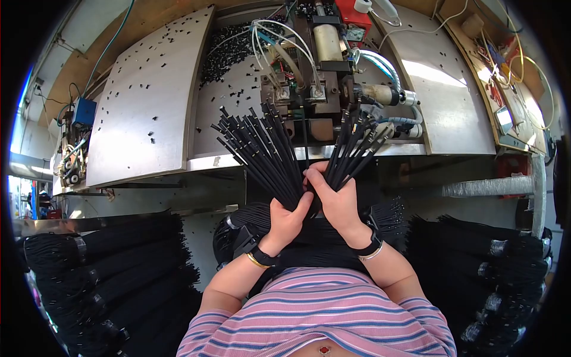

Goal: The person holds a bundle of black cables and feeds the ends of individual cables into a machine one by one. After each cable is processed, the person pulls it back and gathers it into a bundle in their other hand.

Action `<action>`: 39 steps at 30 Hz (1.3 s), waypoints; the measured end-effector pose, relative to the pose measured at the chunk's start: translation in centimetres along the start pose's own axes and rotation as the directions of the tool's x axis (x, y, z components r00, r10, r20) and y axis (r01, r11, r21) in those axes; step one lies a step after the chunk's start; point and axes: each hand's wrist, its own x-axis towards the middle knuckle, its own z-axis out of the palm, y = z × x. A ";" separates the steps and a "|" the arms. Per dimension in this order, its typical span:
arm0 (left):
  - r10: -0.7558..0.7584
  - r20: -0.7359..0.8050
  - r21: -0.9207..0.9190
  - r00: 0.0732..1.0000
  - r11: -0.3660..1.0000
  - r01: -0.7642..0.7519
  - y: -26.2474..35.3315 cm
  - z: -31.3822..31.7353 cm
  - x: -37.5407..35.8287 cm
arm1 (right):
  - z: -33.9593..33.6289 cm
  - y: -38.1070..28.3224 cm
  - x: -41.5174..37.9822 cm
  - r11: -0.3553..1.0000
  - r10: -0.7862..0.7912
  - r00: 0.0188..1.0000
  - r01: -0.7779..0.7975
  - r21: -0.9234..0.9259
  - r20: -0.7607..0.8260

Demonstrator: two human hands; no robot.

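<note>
My left hand (289,222) is closed around a thick bundle of black cords (262,152), whose tips fan out up and to the left. My right hand (338,202) grips a smaller bundle of black cords (347,152), fanned up and to the right. Between the two bundles a single black cord (306,140) stands upright, its upper end at the machine (305,95). The fingertips of both hands meet near its lower part. Small light marks show near the ends of many cords.
Metal table panels (140,101) flank the machine, with small black pieces (229,56) scattered about. Large bundles of black cords hang at the left (119,268) and right (470,256). Another black bundle (297,250) lies across, close to my body. A blue box (84,111) stands far left.
</note>
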 end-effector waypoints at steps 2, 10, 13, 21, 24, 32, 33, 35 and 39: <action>-0.012 0.000 -0.014 1.000 1.000 0.012 -0.1 -0.1 0.2 | 0.1 -0.3 0.2 0.999 0.018 1.000 -0.018 0.031 -0.002; -0.075 0.005 -0.078 0.997 0.994 0.075 1.0 -0.4 0.6 | 0.5 -1.4 0.9 0.981 0.192 0.980 -0.193 0.028 0.057; -0.080 0.011 -0.106 0.997 0.991 0.081 1.3 -0.3 0.9 | 0.7 -1.0 1.1 0.985 0.166 0.985 -0.168 0.042 0.049; -0.071 -0.005 -0.111 0.997 0.991 0.070 1.9 0.2 1.2 | 0.2 -2.4 1.6 0.956 0.290 0.951 -0.281 -0.084 0.111; -0.098 0.039 -0.109 0.994 0.989 0.102 2.0 0.1 1.1 | 0.0 -2.3 1.4 0.962 0.261 0.959 -0.249 -0.112 0.109; -0.070 -0.010 -0.067 0.998 0.995 0.069 0.7 0.0 0.6 | 0.3 -0.8 0.5 0.998 0.054 0.998 -0.053 0.015 -0.042; -0.067 -0.009 -0.067 0.998 0.996 0.066 0.7 0.0 0.8 | 0.5 -1.0 0.6 0.996 0.075 0.996 -0.072 0.044 -0.050; -0.013 -0.033 -0.048 0.999 0.999 0.011 0.9 0.1 1.5 | 0.7 -1.5 0.9 0.993 0.109 0.993 -0.107 0.042 -0.043; 0.014 -0.051 -0.057 0.999 0.998 -0.017 1.2 -0.2 2.0 | 1.1 -1.6 1.8 0.986 0.160 0.987 -0.160 0.037 -0.021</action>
